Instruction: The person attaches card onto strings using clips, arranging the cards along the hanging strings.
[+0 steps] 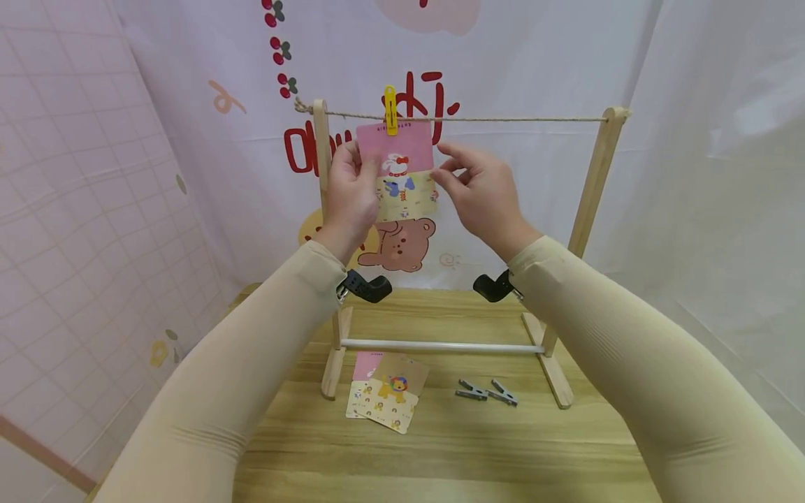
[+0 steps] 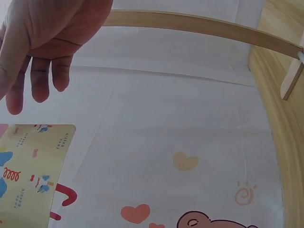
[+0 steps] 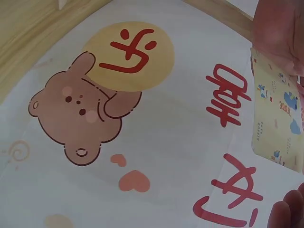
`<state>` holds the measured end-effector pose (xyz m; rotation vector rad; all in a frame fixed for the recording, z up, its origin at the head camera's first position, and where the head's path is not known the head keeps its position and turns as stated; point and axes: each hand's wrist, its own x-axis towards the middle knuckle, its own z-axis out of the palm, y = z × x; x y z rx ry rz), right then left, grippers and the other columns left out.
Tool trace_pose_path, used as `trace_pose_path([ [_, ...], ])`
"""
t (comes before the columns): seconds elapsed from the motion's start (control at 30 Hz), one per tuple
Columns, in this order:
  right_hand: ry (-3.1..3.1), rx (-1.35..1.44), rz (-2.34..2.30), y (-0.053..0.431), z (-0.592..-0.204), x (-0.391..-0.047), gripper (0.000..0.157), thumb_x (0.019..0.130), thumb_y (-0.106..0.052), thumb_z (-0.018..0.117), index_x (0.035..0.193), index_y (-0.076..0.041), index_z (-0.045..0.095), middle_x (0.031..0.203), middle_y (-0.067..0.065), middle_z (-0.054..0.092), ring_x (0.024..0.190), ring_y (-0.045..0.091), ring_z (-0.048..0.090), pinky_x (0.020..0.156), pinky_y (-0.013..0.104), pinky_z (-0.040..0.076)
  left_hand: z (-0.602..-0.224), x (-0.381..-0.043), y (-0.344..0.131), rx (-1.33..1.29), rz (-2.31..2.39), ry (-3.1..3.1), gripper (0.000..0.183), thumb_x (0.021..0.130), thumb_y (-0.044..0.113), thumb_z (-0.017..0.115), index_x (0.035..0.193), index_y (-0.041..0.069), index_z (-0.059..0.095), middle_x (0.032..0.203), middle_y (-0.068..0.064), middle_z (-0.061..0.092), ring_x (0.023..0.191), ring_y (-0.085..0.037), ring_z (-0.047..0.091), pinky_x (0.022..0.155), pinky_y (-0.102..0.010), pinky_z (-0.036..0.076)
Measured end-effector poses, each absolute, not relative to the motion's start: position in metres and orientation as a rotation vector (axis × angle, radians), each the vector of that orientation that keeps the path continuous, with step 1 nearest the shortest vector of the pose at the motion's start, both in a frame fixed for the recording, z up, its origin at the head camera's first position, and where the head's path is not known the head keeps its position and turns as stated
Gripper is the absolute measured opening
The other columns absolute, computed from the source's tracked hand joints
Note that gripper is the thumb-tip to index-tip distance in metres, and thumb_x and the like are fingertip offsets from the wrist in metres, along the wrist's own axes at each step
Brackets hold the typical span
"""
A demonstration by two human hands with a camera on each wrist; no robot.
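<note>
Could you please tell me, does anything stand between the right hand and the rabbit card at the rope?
Nothing visible stands between the right hand and the rabbit card. The fingers are beside the card's right edge; the yellow clothespin sits above, on the rope.

We wear long, plain cream sleeves, the left sleeve point(image 1: 216, 374) and right sleeve point(image 1: 635, 356) smooth and close-fitting, with fine ribbed creases partway along and gathered cuffs at the wrists. A black, blunt-ended, curved mount juts from each wrist, left mount point(image 1: 370, 288) and right mount point(image 1: 493, 286), with silvery metal beside it. Our left hand point(image 1: 353, 188) and right hand point(image 1: 484, 188) are bare.
</note>
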<state>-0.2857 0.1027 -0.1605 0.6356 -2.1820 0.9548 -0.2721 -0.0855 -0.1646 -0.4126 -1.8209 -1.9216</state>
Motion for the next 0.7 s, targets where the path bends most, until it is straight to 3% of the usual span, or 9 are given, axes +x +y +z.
trace_pose_path([
  [0.2,-2.23,0.626,0.956,0.111,-0.17,-0.285,0.042,0.087,-0.036,0.063,0.128,-0.028,0.056,0.1,-0.005,0.066,0.075,0.009,0.06,0.058,0.026,0.047,-0.172,-0.264,-0.084,-0.413,-1.898,-1.867,0.029,0.096,0.029,0.048,0.12,0.015,0.042,0.11,-0.003,0.054,0.1,-0.016,0.059,0.086,-0.028,0.051],
  [0.53,-2.274,0.629,0.959,0.122,-0.186,-0.28,0.047,0.085,-0.04,0.064,0.129,-0.028,0.055,0.108,-0.004,0.065,0.083,0.009,0.062,0.071,0.028,0.052,-0.198,-0.261,-0.089,-0.409,-1.91,-1.956,0.036,0.097,0.024,0.046,0.131,0.014,0.035,0.121,-0.002,0.048,0.113,-0.011,0.051,0.098,-0.026,0.043],
  [0.7,-2.298,0.637,0.966,0.131,-0.197,-0.278,0.05,0.084,-0.044,0.064,0.131,-0.029,0.053,0.111,-0.005,0.063,0.084,0.007,0.062,0.07,0.028,0.052,-0.221,-0.27,-0.095,-0.379,-1.897,-2.023,0.038,0.096,0.03,0.049,0.129,0.016,0.037,0.119,-0.001,0.047,0.11,-0.013,0.049,0.097,-0.028,0.042],
])
